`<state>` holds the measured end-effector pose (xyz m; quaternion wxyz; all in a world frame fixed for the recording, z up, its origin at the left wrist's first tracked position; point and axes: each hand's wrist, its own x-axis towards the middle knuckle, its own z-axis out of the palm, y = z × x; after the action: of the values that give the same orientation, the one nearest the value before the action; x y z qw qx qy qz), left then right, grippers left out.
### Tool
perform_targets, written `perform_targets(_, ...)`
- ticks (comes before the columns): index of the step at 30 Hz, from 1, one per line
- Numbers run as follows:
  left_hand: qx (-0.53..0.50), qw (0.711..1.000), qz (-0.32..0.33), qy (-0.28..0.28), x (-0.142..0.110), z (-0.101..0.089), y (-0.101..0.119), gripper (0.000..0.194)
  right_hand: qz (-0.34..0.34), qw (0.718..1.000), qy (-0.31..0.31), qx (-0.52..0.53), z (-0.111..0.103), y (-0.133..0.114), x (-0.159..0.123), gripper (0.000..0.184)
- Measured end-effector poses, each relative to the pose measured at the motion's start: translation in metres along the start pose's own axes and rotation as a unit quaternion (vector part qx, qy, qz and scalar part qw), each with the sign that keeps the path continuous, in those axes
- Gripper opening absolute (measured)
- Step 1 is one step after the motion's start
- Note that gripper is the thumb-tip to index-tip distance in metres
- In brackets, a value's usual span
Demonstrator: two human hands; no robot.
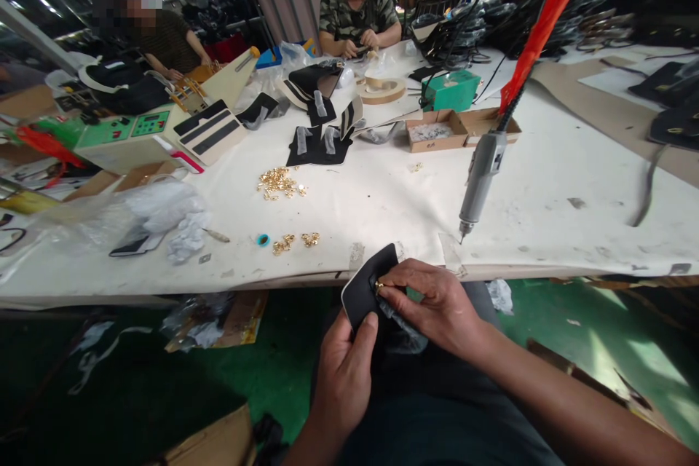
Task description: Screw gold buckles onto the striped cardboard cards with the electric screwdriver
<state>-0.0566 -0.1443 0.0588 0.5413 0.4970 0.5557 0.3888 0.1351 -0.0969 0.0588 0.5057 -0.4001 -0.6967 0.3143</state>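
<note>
My left hand (348,371) grips the lower edge of a black flat panel (367,285) with a pale edge, thumb on its face. The panel is tilted up over my lap, just off the table's front edge. My right hand (431,298) pinches a small gold-coloured metal fitting (379,287) against the panel's face. Clear plastic film (404,331) hangs beneath the right fingers. On the table lie a pile of gold fittings (277,182), two smaller clusters of them (284,244) and a small blue cap (263,239).
A grey electric screwdriver (480,175) hangs bit-down at the right, by a red-wrapped cord (546,22). Behind are cardboard boxes (437,142), a green box (452,90) and tape rolls (382,91). Crumpled plastic (158,207) lies left. Two people sit across the table (371,211).
</note>
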Motion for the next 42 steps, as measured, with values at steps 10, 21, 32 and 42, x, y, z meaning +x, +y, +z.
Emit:
perform_targets(10,0.037,0.996,0.072,0.021,-0.001,0.008,-0.002,0.041,-0.039,0.994,0.047,-0.093,0.010,0.000,-0.006,0.014)
perform_targets(21,0.115,0.980,0.157,0.037,-0.004,0.014,-0.013,0.044,-0.013,0.987,0.109,-0.114,0.021,-0.009,-0.011,0.017)
perform_targets(32,0.327,0.888,0.316,0.075,0.002,0.024,-0.016,0.097,0.126,0.992,0.020,0.022,0.015,-0.024,-0.013,0.035)
perform_targets(42,0.179,0.948,0.250,0.083,0.048,0.013,0.005,0.019,0.388,0.897,0.004,0.211,-0.012,0.001,0.003,0.048)
